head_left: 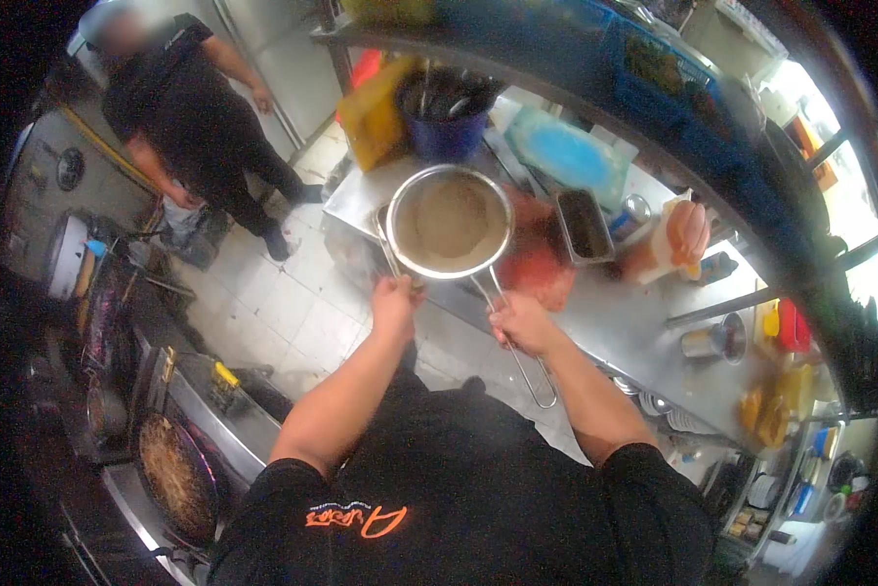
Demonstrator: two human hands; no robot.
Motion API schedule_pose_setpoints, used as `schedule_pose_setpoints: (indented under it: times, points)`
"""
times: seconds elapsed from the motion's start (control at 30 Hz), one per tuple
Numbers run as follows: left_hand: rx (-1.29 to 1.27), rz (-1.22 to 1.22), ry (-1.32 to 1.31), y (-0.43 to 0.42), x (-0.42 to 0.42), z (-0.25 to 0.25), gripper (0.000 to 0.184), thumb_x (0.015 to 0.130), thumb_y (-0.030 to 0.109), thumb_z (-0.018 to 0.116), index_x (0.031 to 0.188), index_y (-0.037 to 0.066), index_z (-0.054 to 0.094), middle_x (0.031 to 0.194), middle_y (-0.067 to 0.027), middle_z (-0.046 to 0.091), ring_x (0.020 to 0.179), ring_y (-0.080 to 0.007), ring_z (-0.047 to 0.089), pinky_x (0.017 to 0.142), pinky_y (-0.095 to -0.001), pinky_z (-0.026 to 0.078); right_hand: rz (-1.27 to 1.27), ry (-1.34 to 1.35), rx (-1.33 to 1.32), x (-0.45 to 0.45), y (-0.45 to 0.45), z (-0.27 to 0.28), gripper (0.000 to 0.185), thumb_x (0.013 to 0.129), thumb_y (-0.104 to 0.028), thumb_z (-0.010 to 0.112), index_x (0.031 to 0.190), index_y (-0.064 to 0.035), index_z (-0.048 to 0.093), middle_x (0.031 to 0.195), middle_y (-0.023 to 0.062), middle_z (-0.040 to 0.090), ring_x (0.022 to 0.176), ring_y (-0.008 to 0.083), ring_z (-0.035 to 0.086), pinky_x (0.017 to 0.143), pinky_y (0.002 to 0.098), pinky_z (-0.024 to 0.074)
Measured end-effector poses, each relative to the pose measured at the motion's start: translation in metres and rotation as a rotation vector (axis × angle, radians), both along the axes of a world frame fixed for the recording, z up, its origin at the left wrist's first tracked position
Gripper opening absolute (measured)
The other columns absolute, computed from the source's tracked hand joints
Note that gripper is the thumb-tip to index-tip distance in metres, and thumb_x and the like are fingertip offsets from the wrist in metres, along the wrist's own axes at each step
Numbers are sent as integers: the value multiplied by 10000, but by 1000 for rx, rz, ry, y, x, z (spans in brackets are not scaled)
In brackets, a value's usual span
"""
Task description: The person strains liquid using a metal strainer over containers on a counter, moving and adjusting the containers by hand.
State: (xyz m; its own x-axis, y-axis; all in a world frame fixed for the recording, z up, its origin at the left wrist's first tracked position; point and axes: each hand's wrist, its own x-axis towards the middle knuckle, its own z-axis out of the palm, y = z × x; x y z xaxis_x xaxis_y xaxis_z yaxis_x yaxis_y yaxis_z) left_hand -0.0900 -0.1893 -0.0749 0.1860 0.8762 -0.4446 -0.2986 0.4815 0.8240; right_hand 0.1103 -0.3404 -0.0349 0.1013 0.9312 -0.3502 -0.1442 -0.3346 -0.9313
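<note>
Both my hands are out in front of me at a round metal strainer with a wide rim. My right hand is closed around the strainer's long wire handle, whose looped end sticks out below the fist. My left hand is closed on a thin metal handle at the lower left of the rim; what this handle belongs to is partly hidden beneath the strainer. Something pale brown shows inside the round rim. A red board lies on the metal counter just right of the strainer.
Another person stands at the upper left on the tiled floor. The counter holds a blue bucket, a yellow container, a metal tray and a lidded jug. A dark wok is at the lower left.
</note>
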Motion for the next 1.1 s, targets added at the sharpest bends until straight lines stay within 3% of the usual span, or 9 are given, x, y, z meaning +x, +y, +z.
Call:
schedule_pose_setpoints:
  times: [0.2, 0.33, 0.43, 0.57, 0.7, 0.93, 1.0, 1.1]
  points:
    - [22, -46, 44, 5, -2, -7, 102, 965, 109, 544, 962, 16, 504, 867, -108, 587, 724, -192, 579, 679, -322, 513, -8, -31, 2, -3, 4, 2, 140, 846, -164, 594, 864, -26, 580, 637, 39, 573, 516, 127, 536, 476, 303, 428]
    - [-3, 4, -76, -2, 3, 3, 108, 957, 103, 555, 933, 4, 518, 875, -103, 574, 766, -199, 575, 764, -355, 530, -49, -60, 11, 0, 3, -7, 156, 856, -186, 597, 865, -31, 581, 636, 34, 567, 506, 130, 524, 472, 306, 424]
    - [46, -31, 35, 4, 5, -8, 113, 961, 104, 549, 928, 0, 519, 881, -104, 579, 774, -195, 575, 764, -353, 530, 19, -38, 14, 5, 5, 3, 169, 866, -206, 598, 882, -39, 588, 636, 29, 568, 506, 133, 524, 476, 309, 425]
    - [22, -28, -3, 4, 10, -12, 109, 959, 103, 551, 911, 9, 524, 847, -89, 571, 752, -182, 562, 745, -358, 532, -154, -2, 43, 2, 8, -8, 152, 877, -204, 588, 892, -52, 595, 623, 21, 567, 520, 135, 530, 488, 311, 431]
    - [26, -45, -36, 15, 14, -24, 105, 960, 96, 547, 887, 24, 523, 840, -79, 565, 739, -176, 554, 730, -354, 534, 13, -27, 12, 3, 3, 0, 157, 882, -197, 581, 931, -48, 589, 634, 24, 577, 553, 137, 550, 504, 305, 445]
    - [8, -41, 6, 10, 20, -8, 113, 965, 91, 539, 874, 28, 516, 874, -91, 576, 757, -182, 564, 729, -341, 534, -30, -30, 31, 7, 4, 0, 149, 870, -196, 583, 826, -54, 589, 631, 22, 580, 530, 125, 539, 487, 285, 424]
    - [13, -39, -14, 8, 22, -16, 106, 972, 111, 519, 936, 13, 506, 884, -115, 597, 746, -205, 597, 667, -333, 495, -104, 41, 70, 6, 9, -18, 153, 868, -199, 579, 813, -57, 590, 634, 19, 583, 522, 127, 535, 481, 292, 416]
    - [28, -58, 7, 13, 22, -17, 111, 974, 118, 509, 979, 8, 498, 888, -124, 608, 742, -209, 601, 642, -328, 475, 72, -32, -23, 11, 5, -8, 160, 868, -209, 569, 798, -68, 597, 624, 13, 582, 541, 135, 542, 497, 311, 416]
